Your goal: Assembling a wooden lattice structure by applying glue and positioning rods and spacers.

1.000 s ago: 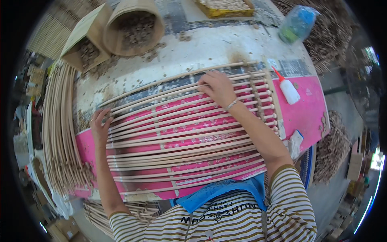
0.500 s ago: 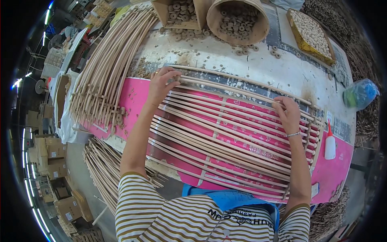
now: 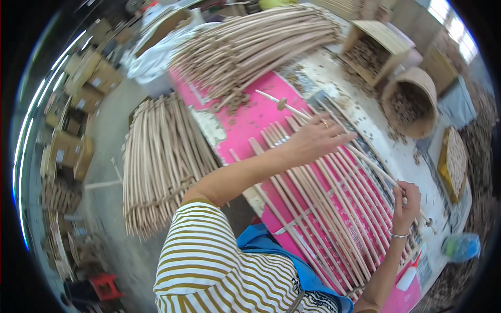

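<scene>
Well left of the pink sheet (image 3: pixel 250 120), cardboard boxes (image 3: pixel 104 78) are stacked, and a red stool (image 3: pixel 105 287) sits low on that side too. Closer to the sheet's left edge, I see a big bundle of sticks (image 3: pixel 162 161); a heap of sticks (image 3: pixel 235 55) lies across its far end. On the sheet itself runs a row of sticks (image 3: pixel 334 224), side by side. Above the row's far side is the stick being handled (image 3: pixel 373 164), with a ring (image 3: pixel 282 104) near its left end. The left hand (image 3: pixel 322 136) lies over that stick, and I cannot tell whether its fingers are closed on it. Beyond the sheet stands a wooden box of rings (image 3: pixel 371 55). Towards the sheet's right end, the right hand (image 3: pixel 407 202) pinches the stick between thumb and fingers, with a glue bottle (image 3: pixel 406 278) near. Past the sheet's far side are a bucket of rings (image 3: pixel 412 101) and a yellow tray (image 3: pixel 446 166).
</scene>
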`<state>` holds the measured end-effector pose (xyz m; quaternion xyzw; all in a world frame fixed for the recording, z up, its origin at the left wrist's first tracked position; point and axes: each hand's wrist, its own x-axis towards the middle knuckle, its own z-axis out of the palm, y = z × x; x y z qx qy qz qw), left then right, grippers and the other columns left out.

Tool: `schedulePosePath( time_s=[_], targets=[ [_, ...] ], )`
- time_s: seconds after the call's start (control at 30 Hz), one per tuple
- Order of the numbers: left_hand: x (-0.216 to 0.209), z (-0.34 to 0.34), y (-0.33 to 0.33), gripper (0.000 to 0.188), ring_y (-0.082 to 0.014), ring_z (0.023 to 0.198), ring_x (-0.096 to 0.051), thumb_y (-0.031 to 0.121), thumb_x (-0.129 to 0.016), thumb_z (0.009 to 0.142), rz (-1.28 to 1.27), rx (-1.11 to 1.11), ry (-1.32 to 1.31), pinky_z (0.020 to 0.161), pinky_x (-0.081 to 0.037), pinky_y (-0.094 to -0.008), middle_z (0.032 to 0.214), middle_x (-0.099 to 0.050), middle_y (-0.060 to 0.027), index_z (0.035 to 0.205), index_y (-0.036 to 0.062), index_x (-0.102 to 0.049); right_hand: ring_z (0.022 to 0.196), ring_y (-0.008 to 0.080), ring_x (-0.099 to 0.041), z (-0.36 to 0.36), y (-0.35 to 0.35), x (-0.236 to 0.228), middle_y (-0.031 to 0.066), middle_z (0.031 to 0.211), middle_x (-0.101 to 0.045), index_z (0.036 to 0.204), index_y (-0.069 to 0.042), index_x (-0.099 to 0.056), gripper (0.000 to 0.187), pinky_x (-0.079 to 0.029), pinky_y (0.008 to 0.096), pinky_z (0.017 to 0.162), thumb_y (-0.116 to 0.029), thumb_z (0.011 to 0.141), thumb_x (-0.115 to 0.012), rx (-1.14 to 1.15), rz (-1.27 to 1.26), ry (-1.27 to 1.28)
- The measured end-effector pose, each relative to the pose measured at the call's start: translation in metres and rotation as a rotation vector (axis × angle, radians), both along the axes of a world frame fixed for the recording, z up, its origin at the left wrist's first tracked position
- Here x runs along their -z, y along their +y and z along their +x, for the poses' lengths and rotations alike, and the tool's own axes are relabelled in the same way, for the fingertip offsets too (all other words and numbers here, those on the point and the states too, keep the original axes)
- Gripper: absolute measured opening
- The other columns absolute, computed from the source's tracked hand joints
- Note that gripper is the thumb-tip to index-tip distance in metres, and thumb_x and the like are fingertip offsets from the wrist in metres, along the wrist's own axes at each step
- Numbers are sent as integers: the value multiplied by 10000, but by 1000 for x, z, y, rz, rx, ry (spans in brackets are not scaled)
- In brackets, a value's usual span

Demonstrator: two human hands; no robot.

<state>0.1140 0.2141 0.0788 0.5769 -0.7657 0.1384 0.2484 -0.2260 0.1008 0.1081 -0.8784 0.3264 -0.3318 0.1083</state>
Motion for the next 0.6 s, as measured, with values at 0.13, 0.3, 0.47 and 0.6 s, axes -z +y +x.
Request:
schedulePosePath(
  time_s=[0.13, 0.3, 0.47, 0.6],
  targets=[
    [-11, 18, 61, 440, -194, 830, -653, 135, -596, 962, -117, -148, -14, 796, -549, -341, 910, -599, -24, 1394, 215, -624, 1112, 303, -633, 37, 17, -34, 118, 1123, -696, 1132, -44, -709, 205, -462, 423, 1006, -76, 931, -735, -122, -331, 47],
    [-38, 81, 198, 421, -279, 784, -724, 75, -602, 962, -245, -699, 177, 675, -589, -423, 927, -723, -69, 1331, 253, -701, 1292, 321, -596, 85, 47, -53, 128, 1355, -670, 1262, -38, -690, 263, -406, 477, 1156, -92, 1005, -674, -245, -311, -106],
    [0, 173, 343, 399, -278, 858, -720, 102, -486, 1031, -290, -1287, 458, 734, -565, -393, 1113, -765, -84, 1381, 169, -667, 1245, 317, -627, 107, 61, -32, 147, 1314, -676, 1216, -20, -704, 214, -474, 434, 1075, -43, 1010, -652, -337, -39, -132],
    [60, 236, 450, 377, -377, 943, -706, 156, -514, 1045, -215, -1670, 517, 829, -548, -513, 1094, -751, -170, 1395, 108, -644, 1237, 300, -635, 115, 67, -18, 142, 1298, -680, 1195, -13, -709, 192, -478, 422, 1073, -55, 1018, -646, -388, 96, -112]
  ],
)
